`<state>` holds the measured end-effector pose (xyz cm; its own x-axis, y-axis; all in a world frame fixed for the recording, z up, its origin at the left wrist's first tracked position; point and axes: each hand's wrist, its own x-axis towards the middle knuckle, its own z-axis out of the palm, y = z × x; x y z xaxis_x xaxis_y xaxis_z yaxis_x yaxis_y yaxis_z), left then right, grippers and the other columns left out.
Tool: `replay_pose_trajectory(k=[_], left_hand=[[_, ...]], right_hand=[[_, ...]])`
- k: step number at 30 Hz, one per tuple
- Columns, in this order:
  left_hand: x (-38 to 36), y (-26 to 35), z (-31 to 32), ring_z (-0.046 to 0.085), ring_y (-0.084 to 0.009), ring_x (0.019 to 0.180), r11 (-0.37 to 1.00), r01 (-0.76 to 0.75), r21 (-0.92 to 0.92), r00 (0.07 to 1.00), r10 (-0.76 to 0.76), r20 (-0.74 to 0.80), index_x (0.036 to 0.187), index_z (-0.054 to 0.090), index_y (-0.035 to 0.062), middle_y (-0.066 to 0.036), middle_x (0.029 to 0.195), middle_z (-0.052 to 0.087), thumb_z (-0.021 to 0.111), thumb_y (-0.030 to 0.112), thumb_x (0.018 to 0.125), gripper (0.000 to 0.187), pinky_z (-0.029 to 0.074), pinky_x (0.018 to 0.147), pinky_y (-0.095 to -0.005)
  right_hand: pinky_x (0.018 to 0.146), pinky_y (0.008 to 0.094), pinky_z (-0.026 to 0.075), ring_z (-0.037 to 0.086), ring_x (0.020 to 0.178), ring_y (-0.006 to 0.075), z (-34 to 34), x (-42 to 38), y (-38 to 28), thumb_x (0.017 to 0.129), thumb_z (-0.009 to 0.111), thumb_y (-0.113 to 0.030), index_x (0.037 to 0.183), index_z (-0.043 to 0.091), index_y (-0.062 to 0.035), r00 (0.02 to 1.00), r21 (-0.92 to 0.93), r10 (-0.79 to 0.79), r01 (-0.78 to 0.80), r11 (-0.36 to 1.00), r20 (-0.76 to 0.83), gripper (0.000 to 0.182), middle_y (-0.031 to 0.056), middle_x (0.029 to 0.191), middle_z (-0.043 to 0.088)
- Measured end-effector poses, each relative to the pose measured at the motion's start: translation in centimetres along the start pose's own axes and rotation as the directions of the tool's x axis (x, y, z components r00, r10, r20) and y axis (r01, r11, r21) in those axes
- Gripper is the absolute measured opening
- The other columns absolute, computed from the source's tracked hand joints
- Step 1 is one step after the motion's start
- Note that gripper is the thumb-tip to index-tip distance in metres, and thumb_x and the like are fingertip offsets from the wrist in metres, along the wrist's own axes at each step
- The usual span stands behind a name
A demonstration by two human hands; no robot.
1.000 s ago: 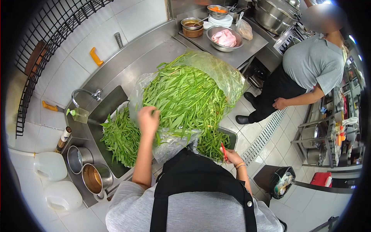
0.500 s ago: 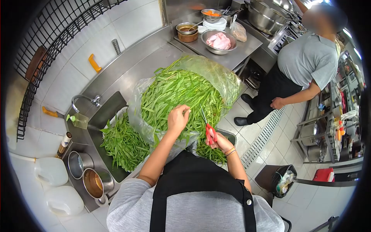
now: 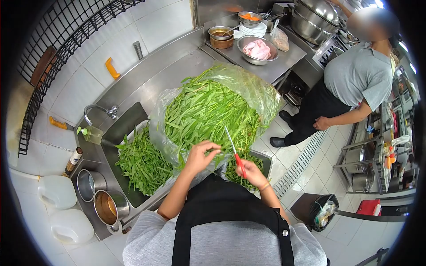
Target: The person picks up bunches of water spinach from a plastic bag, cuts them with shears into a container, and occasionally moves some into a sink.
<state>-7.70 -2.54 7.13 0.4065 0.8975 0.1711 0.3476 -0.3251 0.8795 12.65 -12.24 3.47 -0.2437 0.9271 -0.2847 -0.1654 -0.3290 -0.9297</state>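
My right hand (image 3: 253, 174) grips a pair of scissors (image 3: 238, 160) by the red handles, blades close together and pointing up and away. My left hand (image 3: 202, 156) is just left of the scissors, at the near edge of the greens, with thumb and fingertips a little apart and nothing visible between them. Beyond both hands lies a big heap of long-leaved greens (image 3: 199, 111) in a clear plastic bag (image 3: 259, 91). More leafy greens (image 3: 144, 162) fill the sink at left. A smaller bunch of stems (image 3: 239, 173) lies beneath my right hand.
A sink (image 3: 116, 131) with a tap (image 3: 100, 111) is at left, near metal pots (image 3: 108, 208) and white jugs (image 3: 71, 226). A bowl of raw meat (image 3: 257, 51) stands on the back counter. A co-worker (image 3: 355, 80) stands at right. A bin (image 3: 313, 208) is on the floor.
My left hand has drawn back toward me, its fingers loosening. My right hand has turned the scissors, which have moved slightly nearer to me. The view has shifted a little.
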Motion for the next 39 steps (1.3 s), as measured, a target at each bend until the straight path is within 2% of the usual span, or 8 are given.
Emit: replay_pose_trajectory(k=[6,11,16,18,21,27,33,39], left_hand=[[-0.6,-2.0,3.3,0.060,-0.0250,0.075,0.975,-0.217,0.038,0.936,0.197,0.293,0.082,0.066,0.0053,-0.009,0.079,0.063,0.065,0.013,0.074,0.011,0.047,0.068,-0.0335],[-0.6,-4.2,10.9,0.060,-0.0271,0.078,0.912,-0.321,0.257,0.858,0.164,0.487,0.081,0.063,0.0092,-0.008,0.078,0.062,0.062,0.015,0.075,0.008,0.047,0.067,-0.0385],[0.2,-6.9,14.9,0.059,-0.0289,0.078,0.859,-0.327,0.393,0.789,0.019,0.614,0.081,0.057,0.0086,-0.009,0.080,0.059,0.060,0.013,0.076,0.007,0.047,0.065,-0.0396],[0.6,-6.1,14.5,0.058,-0.0298,0.079,0.893,-0.305,0.331,0.824,0.073,0.562,0.083,0.055,0.0078,-0.010,0.082,0.057,0.061,0.017,0.076,0.014,0.046,0.064,-0.0392],[2.7,-3.0,12.2,0.059,-0.0313,0.075,0.942,-0.086,0.324,0.987,0.037,0.154,0.089,0.053,0.0061,-0.013,0.092,0.054,0.061,0.018,0.077,0.019,0.048,0.061,-0.0414],[7.8,-6.5,8.3,0.058,-0.0322,0.078,0.847,0.275,0.454,0.941,-0.141,-0.307,0.092,0.053,0.0048,-0.013,0.095,0.052,0.064,0.022,0.078,0.025,0.048,0.065,-0.0406],[7.7,-8.8,7.3,0.056,-0.0322,0.085,0.917,0.186,0.353,0.952,-0.079,-0.297,0.092,0.054,0.0047,-0.013,0.095,0.052,0.065,0.019,0.076,0.024,0.047,0.070,-0.0402],[7.6,-8.7,6.0,0.057,-0.0339,0.085,0.892,0.182,0.413,0.976,-0.112,-0.188,0.092,0.054,0.0042,-0.015,0.095,0.056,0.063,0.014,0.077,0.021,0.047,0.070,-0.0424]], right_hand=[[0.055,0.0195,0.036,0.043,0.060,0.0025,-0.5,-6.9,4.4,0.086,0.059,-0.017,0.075,0.054,-0.0052,0.978,-0.069,0.093,-0.108,0.992,-0.187,0.017,-0.0046,0.068,0.050],[0.047,0.0204,0.035,0.045,0.051,0.0084,-3.1,-8.1,8.3,0.080,0.055,-0.055,0.070,0.052,-0.0109,0.844,0.230,0.442,-0.386,0.894,-0.303,0.046,-0.0002,0.062,0.052],[0.041,0.0217,0.029,0.037,0.043,0.0078,-4.7,-7.7,12.1,0.079,0.055,-0.058,0.065,0.045,-0.0148,0.788,0.306,0.553,-0.475,0.825,-0.270,0.046,-0.0018,0.057,0.048],[0.041,0.0205,0.027,0.037,0.042,0.0065,-5.0,-8.0,13.7,0.077,0.054,-0.062,0.064,0.044,-0.0167,0.777,0.310,0.571,-0.492,0.814,-0.266,0.048,-0.0025,0.056,0.047],[0.041,0.0192,0.025,0.037,0.043,0.0055,-4.6,-8.7,13.9,0.073,0.049,-0.070,0.063,0.044,-0.0189,0.743,0.395,0.598,-0.474,0.787,-0.300,0.052,-0.0035,0.054,0.046],[0.043,0.0187,0.032,0.040,0.044,0.0057,-5.1,-8.6,12.3,0.071,0.047,-0.074,0.065,0.048,-0.0163,0.732,0.350,0.583,-0.475,0.807,-0.352,0.058,-0.0023,0.055,0.050],[0.042,0.0172,0.035,0.044,0.044,0.0054,-4.0,-6.7,7.8,0.078,0.046,-0.067,0.064,0.051,-0.0116,0.821,0.185,0.448,-0.408,0.894,-0.355,0.057,-0.0013,0.056,0.052],[0.039,0.0184,0.031,0.040,0.040,0.0060,-4.3,-5.6,7.8,0.075,0.050,-0.067,0.061,0.049,-0.0111,0.764,0.129,0.545,-0.536,0.834,-0.345,0.058,-0.0006,0.054,0.049]])
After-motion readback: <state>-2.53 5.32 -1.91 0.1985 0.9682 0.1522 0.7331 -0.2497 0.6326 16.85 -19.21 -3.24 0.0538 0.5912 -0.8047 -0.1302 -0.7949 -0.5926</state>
